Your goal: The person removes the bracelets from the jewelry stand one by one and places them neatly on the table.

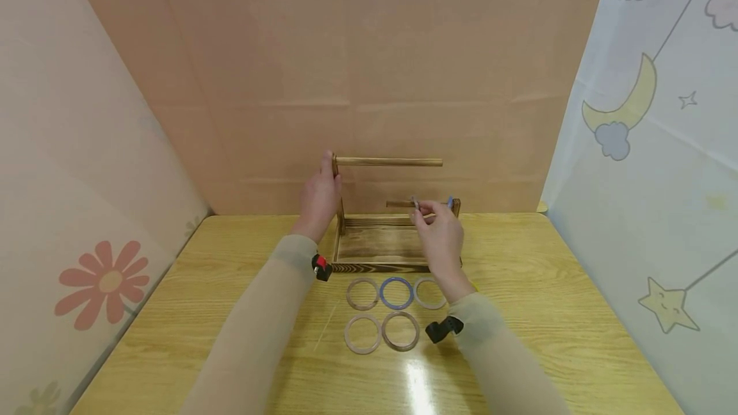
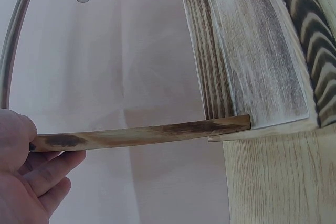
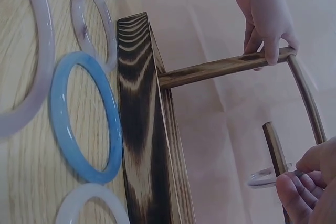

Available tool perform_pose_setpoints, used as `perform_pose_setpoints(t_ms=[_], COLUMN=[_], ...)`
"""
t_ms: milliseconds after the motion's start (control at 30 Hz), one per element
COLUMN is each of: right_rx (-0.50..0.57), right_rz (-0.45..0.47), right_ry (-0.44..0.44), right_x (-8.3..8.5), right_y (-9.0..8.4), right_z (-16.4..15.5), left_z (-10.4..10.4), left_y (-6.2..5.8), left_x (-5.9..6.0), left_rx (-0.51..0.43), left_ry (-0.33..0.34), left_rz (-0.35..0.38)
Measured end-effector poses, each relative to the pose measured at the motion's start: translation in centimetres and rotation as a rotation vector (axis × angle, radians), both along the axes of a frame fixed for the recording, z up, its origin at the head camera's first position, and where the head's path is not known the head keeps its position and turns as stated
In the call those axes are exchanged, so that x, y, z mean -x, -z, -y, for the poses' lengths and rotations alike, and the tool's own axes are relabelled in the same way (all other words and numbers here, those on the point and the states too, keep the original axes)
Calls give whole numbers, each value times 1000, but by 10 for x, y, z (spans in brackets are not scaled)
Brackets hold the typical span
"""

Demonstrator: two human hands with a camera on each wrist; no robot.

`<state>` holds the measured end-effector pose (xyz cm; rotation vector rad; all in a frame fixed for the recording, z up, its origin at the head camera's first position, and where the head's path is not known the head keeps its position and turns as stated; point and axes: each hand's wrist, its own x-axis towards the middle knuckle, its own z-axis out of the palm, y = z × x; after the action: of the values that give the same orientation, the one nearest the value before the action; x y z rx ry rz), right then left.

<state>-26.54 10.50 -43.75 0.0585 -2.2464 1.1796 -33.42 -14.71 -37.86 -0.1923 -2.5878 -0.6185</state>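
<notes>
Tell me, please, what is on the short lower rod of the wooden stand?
A blue bangle hangs on the lower rod near its post. The right hand pinches a clear bangle at the rod's free end; the fingers hide whether it is threaded on.

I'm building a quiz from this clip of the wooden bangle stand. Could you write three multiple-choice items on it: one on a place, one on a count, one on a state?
1. Where does the left hand grip the wooden stand?
A. its tall post
B. its base
C. its short rod

2. How many bangles lie on the table in front of the stand?
A. three
B. five
C. seven

3. What is the right hand doing?
A. resting flat on the table
B. pinching a pale bangle at the short rod
C. lifting the blue bangle

Answers: 1 A, its fingers curl round the post near the top; 2 B, three in the back row, two in the front; 3 B, the right wrist view shows its fingers pinching the ring by the rod's end.
</notes>
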Motion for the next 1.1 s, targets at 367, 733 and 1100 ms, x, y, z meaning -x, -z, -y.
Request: perform_pose_setpoints(t_ms=[367,733,1100], right_rx=[-13,-34,-51], right_rz=[0,-3,33], right_ry=[-40,-56,-72], right_x=[3,8,5], right_y=[-1,0,-2], right_z=[14,25,33], left_z=[0,-1,-2], left_y=[2,1,0], left_x=[0,0,0], left_rx=[4,9,14], left_ry=[-5,0,-2], left_rz=[-17,-25,-25])
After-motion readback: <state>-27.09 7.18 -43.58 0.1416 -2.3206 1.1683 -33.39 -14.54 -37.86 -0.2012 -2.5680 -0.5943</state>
